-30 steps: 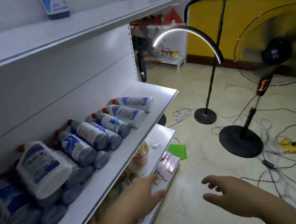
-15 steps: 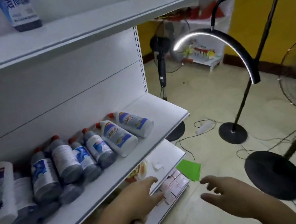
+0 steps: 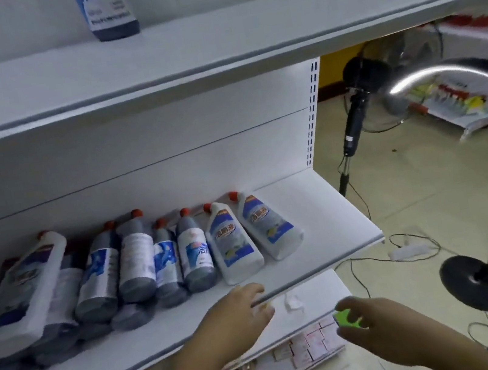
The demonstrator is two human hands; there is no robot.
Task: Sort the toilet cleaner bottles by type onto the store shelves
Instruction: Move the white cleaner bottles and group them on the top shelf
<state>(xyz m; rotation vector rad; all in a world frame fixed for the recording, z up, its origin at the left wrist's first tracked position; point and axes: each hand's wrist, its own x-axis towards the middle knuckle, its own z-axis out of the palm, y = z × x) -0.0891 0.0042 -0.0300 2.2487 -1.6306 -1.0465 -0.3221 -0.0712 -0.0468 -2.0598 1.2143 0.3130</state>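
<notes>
Several toilet cleaner bottles lie on their sides on the middle shelf (image 3: 331,219). Two white ones (image 3: 236,246) sit at the right end of the row, several dark blue ones (image 3: 194,252) lie left of them, and another white bottle (image 3: 19,290) rests on top of the pile at the left. One blue bottle (image 3: 109,11) stands upright on the top shelf (image 3: 214,48). My left hand (image 3: 235,320) hovers empty with relaxed fingers over the middle shelf's front edge, just short of the white bottles. My right hand (image 3: 384,332) is lower right, fingers loosely spread, holding nothing.
The lower shelf (image 3: 318,301) carries small pink packets (image 3: 309,342) and a crumpled white scrap. A green paper (image 3: 347,318) lies on the floor behind my right hand. Standing fans, a curved lamp with a round base (image 3: 474,282) and loose cables crowd the floor to the right.
My view has swung left and nearer to the shelves. My left hand has risen from the lower shelf to the middle shelf's front edge. My right hand stays low and empty.
</notes>
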